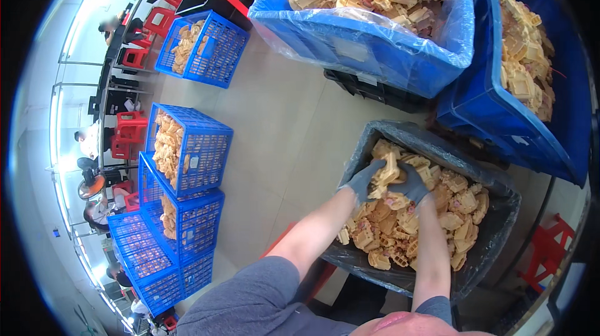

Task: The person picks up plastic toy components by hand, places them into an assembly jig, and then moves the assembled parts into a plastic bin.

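A dark grey bin (505, 217) lined with clear plastic is heaped with beige moulded plastic parts (459, 223), some with small pinkish pieces on them. Both my hands wear grey gloves and reach into its far left part. My left hand (362, 181) is closed around the left side of a few beige plastic parts (391, 168). From the other side, my right hand (411, 185) grips the same cluster, its fingers curled round it. The parts overlap, so I cannot tell exactly how many are held. Much of the fingertips is hidden behind them.
Beyond the bin stand a large blue tub (350, 42) and another blue tub (481, 108), both filled with beige parts. Blue crates (206, 161) line the left, some stacked. A red stool (547, 251) is at right. Several people sit at far-left benches.
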